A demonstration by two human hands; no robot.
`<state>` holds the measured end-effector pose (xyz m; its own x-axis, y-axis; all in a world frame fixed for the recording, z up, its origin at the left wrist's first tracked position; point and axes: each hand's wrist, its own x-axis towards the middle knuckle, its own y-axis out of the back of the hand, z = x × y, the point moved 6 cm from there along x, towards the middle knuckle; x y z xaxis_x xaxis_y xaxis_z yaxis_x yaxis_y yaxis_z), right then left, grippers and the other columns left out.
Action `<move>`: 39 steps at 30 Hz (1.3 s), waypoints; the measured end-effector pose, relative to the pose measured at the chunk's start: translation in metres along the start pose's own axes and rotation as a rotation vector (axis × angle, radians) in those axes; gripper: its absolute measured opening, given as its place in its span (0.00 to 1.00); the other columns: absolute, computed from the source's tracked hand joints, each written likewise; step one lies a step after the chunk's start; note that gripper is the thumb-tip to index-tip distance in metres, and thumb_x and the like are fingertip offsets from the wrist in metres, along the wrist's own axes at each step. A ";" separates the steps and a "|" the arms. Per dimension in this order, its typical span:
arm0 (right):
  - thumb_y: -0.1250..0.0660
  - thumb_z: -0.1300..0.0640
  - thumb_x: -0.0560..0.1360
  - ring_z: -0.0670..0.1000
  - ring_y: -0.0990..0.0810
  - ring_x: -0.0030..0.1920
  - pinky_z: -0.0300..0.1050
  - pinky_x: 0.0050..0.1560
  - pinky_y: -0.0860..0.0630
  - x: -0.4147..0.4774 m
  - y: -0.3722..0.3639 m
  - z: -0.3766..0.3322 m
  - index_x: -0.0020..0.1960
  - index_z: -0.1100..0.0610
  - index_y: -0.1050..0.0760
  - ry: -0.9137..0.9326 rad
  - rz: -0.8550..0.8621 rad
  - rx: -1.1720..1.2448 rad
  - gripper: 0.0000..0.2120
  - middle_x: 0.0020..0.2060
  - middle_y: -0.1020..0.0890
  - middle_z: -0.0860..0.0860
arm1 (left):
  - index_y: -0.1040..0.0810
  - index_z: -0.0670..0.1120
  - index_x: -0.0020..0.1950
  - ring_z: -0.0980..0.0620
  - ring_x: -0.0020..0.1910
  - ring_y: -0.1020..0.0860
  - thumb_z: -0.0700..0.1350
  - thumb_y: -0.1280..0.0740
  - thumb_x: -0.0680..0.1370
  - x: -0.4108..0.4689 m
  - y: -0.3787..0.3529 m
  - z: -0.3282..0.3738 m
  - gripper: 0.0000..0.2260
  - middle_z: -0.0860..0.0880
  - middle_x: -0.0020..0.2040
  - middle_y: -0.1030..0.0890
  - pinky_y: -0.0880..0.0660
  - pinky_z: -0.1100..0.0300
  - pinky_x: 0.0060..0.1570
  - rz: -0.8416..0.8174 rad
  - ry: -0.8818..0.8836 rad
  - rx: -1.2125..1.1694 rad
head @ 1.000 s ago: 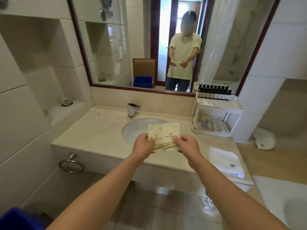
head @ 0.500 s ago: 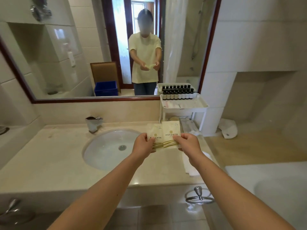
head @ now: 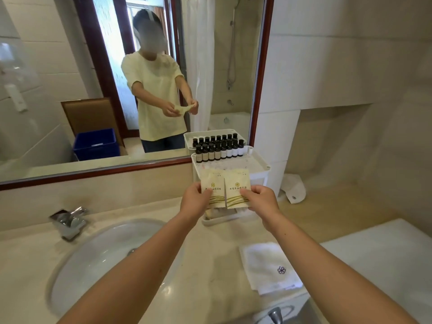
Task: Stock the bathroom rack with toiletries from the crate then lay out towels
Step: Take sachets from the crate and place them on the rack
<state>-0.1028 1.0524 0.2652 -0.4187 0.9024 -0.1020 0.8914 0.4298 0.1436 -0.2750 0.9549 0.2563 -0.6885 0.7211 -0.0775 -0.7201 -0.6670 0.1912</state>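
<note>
Head view: the left hand pinches one cream sachet and the right hand pinches another, both upright. The white rack with small dark bottles stands just beyond, slightly nearer the right hand.

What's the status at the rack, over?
Left hand pinches left sachet, right hand pinches right sachet. Both held up before the white rack, bottles along its top tier. Nothing between sachets and rack.
</note>
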 end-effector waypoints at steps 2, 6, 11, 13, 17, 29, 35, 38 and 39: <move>0.31 0.56 0.75 0.52 0.17 0.48 0.46 0.49 0.22 0.018 0.000 -0.002 0.47 0.58 0.20 -0.010 0.013 -0.016 0.06 0.46 0.15 0.53 | 0.25 0.49 0.53 0.48 0.51 0.19 0.42 0.36 0.79 0.017 -0.004 0.006 0.04 0.48 0.51 0.18 0.21 0.46 0.54 -0.012 -0.020 0.029; 0.31 0.55 0.75 0.51 0.20 0.44 0.52 0.54 0.22 0.055 0.004 -0.013 0.48 0.64 0.20 -0.006 0.043 -0.036 0.11 0.46 0.16 0.59 | 0.25 0.49 0.55 0.51 0.49 0.19 0.42 0.37 0.79 0.052 -0.015 0.021 0.06 0.50 0.52 0.18 0.20 0.50 0.52 -0.029 -0.057 0.061; 0.32 0.56 0.76 0.50 0.16 0.45 0.46 0.49 0.20 0.106 0.011 -0.028 0.43 0.57 0.20 0.010 0.025 -0.035 0.06 0.42 0.15 0.51 | 0.25 0.50 0.54 0.53 0.48 0.19 0.42 0.37 0.79 0.095 -0.036 0.038 0.06 0.51 0.51 0.18 0.21 0.56 0.46 -0.043 -0.091 0.075; 0.32 0.56 0.76 0.48 0.16 0.44 0.44 0.44 0.20 0.129 0.015 -0.032 0.43 0.57 0.20 0.010 0.015 -0.052 0.06 0.42 0.15 0.50 | 0.24 0.48 0.55 0.52 0.49 0.19 0.43 0.36 0.79 0.113 -0.046 0.040 0.06 0.51 0.52 0.18 0.20 0.53 0.49 -0.034 -0.069 0.088; 0.31 0.56 0.76 0.47 0.17 0.43 0.39 0.38 0.22 0.178 0.024 -0.033 0.43 0.55 0.20 0.005 -0.016 -0.073 0.05 0.42 0.15 0.50 | 0.24 0.49 0.53 0.52 0.48 0.19 0.44 0.33 0.78 0.153 -0.066 0.040 0.05 0.52 0.51 0.18 0.19 0.50 0.51 -0.004 -0.037 0.128; 0.30 0.56 0.73 0.49 0.18 0.46 0.50 0.50 0.20 0.282 0.011 0.026 0.43 0.48 0.24 -0.083 -0.246 -0.337 0.05 0.45 0.17 0.46 | 0.27 0.49 0.65 0.54 0.45 0.19 0.49 0.28 0.74 0.213 -0.100 -0.002 0.20 0.55 0.46 0.20 0.20 0.52 0.49 0.064 0.127 0.451; 0.32 0.56 0.71 0.49 0.20 0.43 0.50 0.45 0.19 0.295 -0.002 0.036 0.53 0.49 0.28 -0.038 -0.323 -0.559 0.11 0.44 0.22 0.44 | 0.29 0.51 0.65 0.56 0.42 0.20 0.51 0.29 0.74 0.214 -0.099 -0.012 0.21 0.60 0.39 0.25 0.21 0.52 0.49 0.101 0.177 0.619; 0.33 0.52 0.72 0.48 0.24 0.44 0.46 0.43 0.25 0.295 -0.002 0.040 0.57 0.51 0.30 0.013 -0.328 -0.700 0.15 0.45 0.25 0.44 | 0.29 0.52 0.66 0.56 0.41 0.21 0.53 0.30 0.74 0.211 -0.098 -0.009 0.22 0.59 0.41 0.24 0.24 0.58 0.40 0.128 0.149 0.706; 0.34 0.51 0.72 0.49 0.25 0.46 0.46 0.44 0.27 0.294 -0.001 0.041 0.58 0.52 0.30 0.025 -0.328 -0.736 0.16 0.47 0.24 0.46 | 0.29 0.53 0.67 0.55 0.43 0.21 0.53 0.30 0.74 0.211 -0.098 -0.008 0.23 0.58 0.42 0.23 0.25 0.59 0.39 0.138 0.145 0.735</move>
<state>-0.2200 1.3161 0.1944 -0.6509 0.7232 -0.2309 0.3830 0.5754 0.7226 -0.3502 1.1704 0.2135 -0.8091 0.5745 -0.1237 -0.4188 -0.4160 0.8072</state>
